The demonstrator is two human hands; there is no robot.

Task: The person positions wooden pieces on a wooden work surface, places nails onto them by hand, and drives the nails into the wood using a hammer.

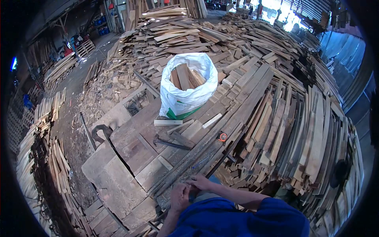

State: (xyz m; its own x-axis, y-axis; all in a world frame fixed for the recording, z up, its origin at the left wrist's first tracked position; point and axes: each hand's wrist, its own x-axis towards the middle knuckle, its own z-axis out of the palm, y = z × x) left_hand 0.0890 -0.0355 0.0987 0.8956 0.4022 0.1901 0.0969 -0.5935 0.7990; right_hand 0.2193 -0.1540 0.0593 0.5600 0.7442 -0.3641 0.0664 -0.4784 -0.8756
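Observation:
My left hand and my right hand are close together just in front of my body, at the near edge of the wooden work surface. The fingers of both are curled in towards each other; anything between them is hidden or too small to make out. Beyond them on the boards lies a dark hammer-like tool. An orange tape measure rests to the right. Farther off, a white sack with a green print stands upright and open, with several wood pieces inside.
Short wood blocks and a pale strip lie before the sack. A dark curved metal piece sticks up at left. Long planks are stacked on the right, and a large heap of offcuts rises behind.

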